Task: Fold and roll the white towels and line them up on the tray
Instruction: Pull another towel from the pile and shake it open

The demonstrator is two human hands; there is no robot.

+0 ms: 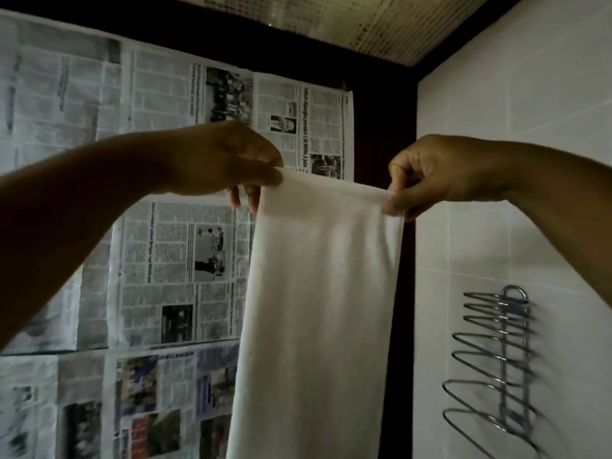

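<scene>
White cloth towel (318, 293): top corners pinched by left hand (222, 160), right hand (433, 173).
Risk: slack pinch could drop a corner.

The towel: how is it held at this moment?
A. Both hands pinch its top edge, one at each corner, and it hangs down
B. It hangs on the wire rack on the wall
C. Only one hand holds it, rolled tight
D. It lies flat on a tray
A: the left hand and the right hand each pinch a top corner of the towel, which hangs down in the air between them, apart from the wire rack.
</scene>
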